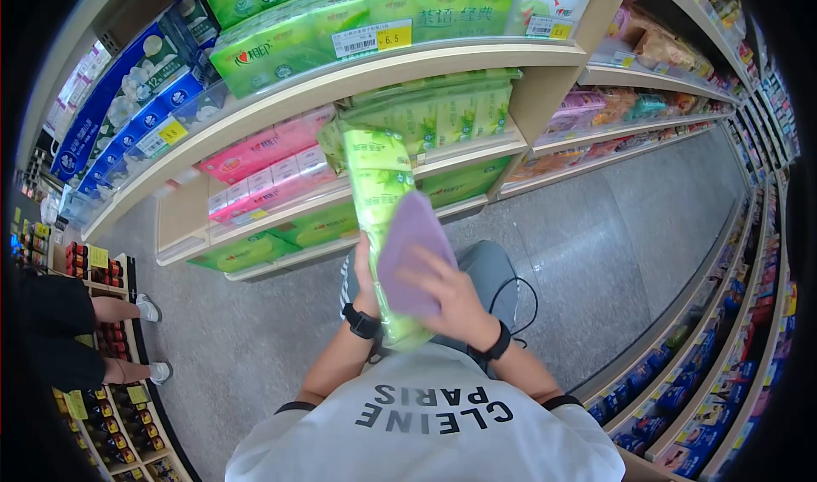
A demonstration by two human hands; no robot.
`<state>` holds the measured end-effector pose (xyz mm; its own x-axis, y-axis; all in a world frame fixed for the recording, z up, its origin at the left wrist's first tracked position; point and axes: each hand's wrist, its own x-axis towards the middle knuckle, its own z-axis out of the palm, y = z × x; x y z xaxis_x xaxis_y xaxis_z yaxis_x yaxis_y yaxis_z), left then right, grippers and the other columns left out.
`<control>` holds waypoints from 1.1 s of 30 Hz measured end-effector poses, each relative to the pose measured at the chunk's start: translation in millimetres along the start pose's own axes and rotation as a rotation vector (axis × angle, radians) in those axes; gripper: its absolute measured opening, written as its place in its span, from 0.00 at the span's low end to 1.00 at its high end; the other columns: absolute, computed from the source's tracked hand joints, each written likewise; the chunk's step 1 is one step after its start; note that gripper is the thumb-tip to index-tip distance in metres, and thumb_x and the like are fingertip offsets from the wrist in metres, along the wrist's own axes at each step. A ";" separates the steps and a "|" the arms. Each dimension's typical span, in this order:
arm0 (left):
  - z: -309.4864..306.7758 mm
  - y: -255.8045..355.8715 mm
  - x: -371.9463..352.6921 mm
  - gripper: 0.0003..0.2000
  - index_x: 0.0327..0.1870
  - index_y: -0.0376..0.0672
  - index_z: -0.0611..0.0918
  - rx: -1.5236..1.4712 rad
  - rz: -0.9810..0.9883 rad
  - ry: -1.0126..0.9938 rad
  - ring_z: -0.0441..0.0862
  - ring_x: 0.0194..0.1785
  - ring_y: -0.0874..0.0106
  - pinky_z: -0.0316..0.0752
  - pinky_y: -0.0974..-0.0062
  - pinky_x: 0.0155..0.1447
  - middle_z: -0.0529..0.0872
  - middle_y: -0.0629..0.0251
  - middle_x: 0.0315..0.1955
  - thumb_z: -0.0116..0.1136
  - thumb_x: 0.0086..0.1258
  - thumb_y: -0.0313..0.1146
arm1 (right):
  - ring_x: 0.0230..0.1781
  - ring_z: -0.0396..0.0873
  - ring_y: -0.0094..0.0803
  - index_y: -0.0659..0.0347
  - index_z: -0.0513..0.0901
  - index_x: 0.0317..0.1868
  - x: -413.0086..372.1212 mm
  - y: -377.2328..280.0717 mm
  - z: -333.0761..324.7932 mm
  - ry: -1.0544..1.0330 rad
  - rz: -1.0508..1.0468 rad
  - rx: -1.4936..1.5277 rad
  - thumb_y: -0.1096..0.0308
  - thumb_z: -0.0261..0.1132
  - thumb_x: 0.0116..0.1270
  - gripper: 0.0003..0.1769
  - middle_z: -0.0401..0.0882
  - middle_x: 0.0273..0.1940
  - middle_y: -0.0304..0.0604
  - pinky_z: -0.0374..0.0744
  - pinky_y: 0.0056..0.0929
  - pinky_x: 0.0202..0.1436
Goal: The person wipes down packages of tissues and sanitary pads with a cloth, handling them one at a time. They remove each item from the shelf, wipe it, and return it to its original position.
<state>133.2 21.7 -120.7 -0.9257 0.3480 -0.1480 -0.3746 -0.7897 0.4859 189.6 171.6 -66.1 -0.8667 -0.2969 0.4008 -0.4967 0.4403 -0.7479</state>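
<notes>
A long green tissue pack [380,165] stands tilted in front of my body, its far end close to the lower shelf. My left hand [366,271] grips the side of the pack's near half, fingers partly hidden behind it. A purple cloth [417,256] lies against the right face of the pack. My right hand [451,296] presses this cloth with its fingers, which are blurred by motion. More green tissue packs [464,112] stand on the shelf just beyond, beside pink tissue packs [277,154].
A shelf board [366,74] with green boxes and price tags juts out above the pack. Blue packs [128,108] fill the upper left. Stocked shelves [706,388] curve along the right. A person's legs [119,310] show at the left. A black cable [534,305] hangs near my knee.
</notes>
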 end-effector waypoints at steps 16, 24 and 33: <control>2.4 -52.5 -39.5 0.35 0.72 0.40 0.60 0.339 -0.141 -0.264 0.67 0.66 0.66 0.64 0.65 0.68 0.69 0.59 0.64 0.56 0.68 0.47 | 0.56 0.76 0.51 0.55 0.83 0.48 83.5 42.7 -72.0 0.320 -0.061 0.067 0.77 0.68 0.43 0.26 0.75 0.57 0.50 0.74 0.43 0.61; 12.9 -4.4 -6.4 0.32 0.64 0.38 0.69 -0.104 0.038 -0.116 0.77 0.56 0.63 0.74 0.65 0.60 0.78 0.53 0.55 0.39 0.72 0.58 | 0.54 0.78 0.51 0.54 0.85 0.44 -47.6 15.3 5.3 0.025 -0.130 0.156 0.72 0.72 0.43 0.22 0.77 0.53 0.51 0.77 0.42 0.57; 3.2 -43.8 -34.3 0.38 0.71 0.39 0.60 0.405 -0.112 -0.266 0.75 0.59 0.67 0.70 0.70 0.62 0.74 0.59 0.59 0.62 0.60 0.43 | 0.54 0.78 0.47 0.63 0.83 0.44 72.8 51.9 -66.8 0.382 -0.140 0.139 0.81 0.62 0.39 0.25 0.78 0.51 0.52 0.73 0.35 0.59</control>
<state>181.5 45.9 -134.1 -0.8158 0.5780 -0.0189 -0.3716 -0.4989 0.7830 97.7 229.4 -40.4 -0.7589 0.0011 0.6512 -0.6226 0.2917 -0.7261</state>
